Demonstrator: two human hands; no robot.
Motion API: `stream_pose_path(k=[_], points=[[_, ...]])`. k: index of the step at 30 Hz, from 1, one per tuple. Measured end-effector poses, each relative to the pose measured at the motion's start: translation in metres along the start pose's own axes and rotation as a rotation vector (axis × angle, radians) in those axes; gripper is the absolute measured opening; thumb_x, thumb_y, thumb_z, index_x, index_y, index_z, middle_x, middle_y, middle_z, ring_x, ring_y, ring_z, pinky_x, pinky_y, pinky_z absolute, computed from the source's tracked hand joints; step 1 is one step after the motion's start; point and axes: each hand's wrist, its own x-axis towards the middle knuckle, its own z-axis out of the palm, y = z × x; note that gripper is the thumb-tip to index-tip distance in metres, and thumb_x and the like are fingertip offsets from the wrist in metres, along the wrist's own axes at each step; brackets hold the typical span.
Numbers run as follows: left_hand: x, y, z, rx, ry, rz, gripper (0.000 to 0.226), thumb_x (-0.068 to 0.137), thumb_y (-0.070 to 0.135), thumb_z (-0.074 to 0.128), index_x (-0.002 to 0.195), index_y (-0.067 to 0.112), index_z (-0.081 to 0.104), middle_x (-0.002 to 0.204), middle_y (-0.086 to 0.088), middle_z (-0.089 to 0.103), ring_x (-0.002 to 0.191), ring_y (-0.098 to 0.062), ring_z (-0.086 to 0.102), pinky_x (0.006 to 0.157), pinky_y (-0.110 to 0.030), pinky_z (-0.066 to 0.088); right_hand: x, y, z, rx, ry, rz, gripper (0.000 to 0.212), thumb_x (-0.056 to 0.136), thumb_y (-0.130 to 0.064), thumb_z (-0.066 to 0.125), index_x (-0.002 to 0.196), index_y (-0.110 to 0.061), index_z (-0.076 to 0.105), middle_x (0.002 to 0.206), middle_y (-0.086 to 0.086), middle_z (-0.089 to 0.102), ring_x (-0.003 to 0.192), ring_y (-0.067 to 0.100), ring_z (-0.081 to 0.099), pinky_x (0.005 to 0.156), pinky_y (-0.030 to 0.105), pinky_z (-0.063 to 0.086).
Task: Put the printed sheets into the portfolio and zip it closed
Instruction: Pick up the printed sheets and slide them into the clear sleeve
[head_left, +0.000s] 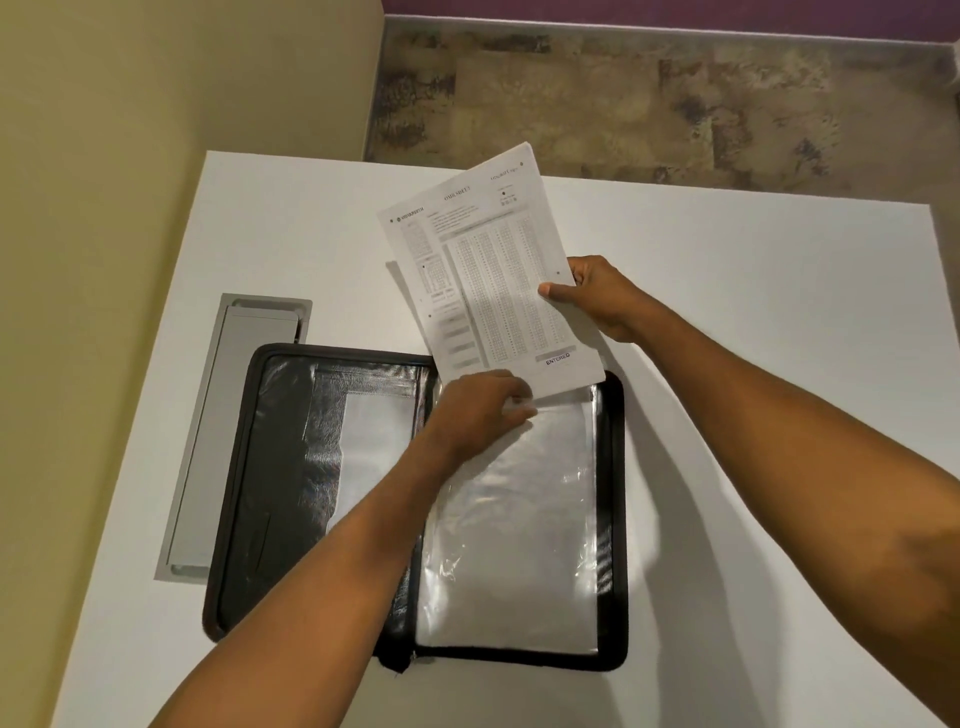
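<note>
Head view shows the portfolio (415, 499) lying open and flat on the white table (753, 364), with its dark left half and a clear plastic sleeve (511, 519) on its right half. The printed sheets (488, 270) are held above the far edge of the portfolio, and their long axis runs from far to near, tilted a little to the left at the top. Their lower edge, the one with the word "ENTERED", is just at the top opening of the sleeve and seems to touch or overlap it. The right hand (592, 299) is closed on the right edge of the sheets, thumb on the front and the other fingers behind. The left hand (483, 402) is closed too, and it pinches at the top edge of the sleeve just under the sheets; I cannot tell if it holds only the plastic or also the paper corner. The sleeve's long axis also runs from far to near, so I judge the sheets must slide toward the person and turn slightly to become parallel with it. A grey cable cover (234, 415) is set in the table, just beside the portfolio on the left.
</note>
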Motion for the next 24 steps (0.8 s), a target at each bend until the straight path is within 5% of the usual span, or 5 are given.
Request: stream_pose_path(k=[9, 20, 24], points=[[0.022, 0.067, 0.03, -0.031, -0.003, -0.098, 0.029, 0.1, 0.038, 0.062, 0.122, 0.025, 0.075, 0.114, 0.003, 0.073, 0.104, -0.023, 0.068, 0.083, -0.038, 0.051, 0.017, 0.014, 0.0, 0.085, -0.052, 0.036, 0.032, 0.099, -0.013, 0.067, 0.13, -0.008, 0.069, 0.127, 0.007, 0.074, 0.114, 0.026, 0.073, 0.105, 0.046, 0.056], [0.03, 0.104, 0.033, 0.166, 0.034, -0.172, 0.024, 0.089, 0.007, 0.066, 0.068, 0.019, 0.061, 0.064, -0.004, 0.059, 0.059, -0.031, 0.065, 0.054, -0.03, 0.032, 0.029, 0.015, 0.004, 0.069, -0.045, 0.115, 0.027, 0.098, -0.011, 0.067, 0.125, -0.013, 0.072, 0.111, -0.004, 0.076, 0.099, 0.015, 0.074, 0.103, 0.042, 0.056], [0.025, 0.112, 0.028, 0.146, 0.015, -0.143, 0.045, 0.069, 0.002, 0.082, 0.056, 0.023, 0.044, 0.052, 0.003, 0.033, 0.042, -0.028, 0.057, 0.046, -0.025, 0.027, 0.033, 0.016, 0.004, 0.084, -0.031, 0.176, 0.036, 0.098, -0.014, 0.069, 0.134, -0.011, 0.067, 0.126, 0.005, 0.074, 0.115, 0.028, 0.07, 0.109, 0.048, 0.052]])
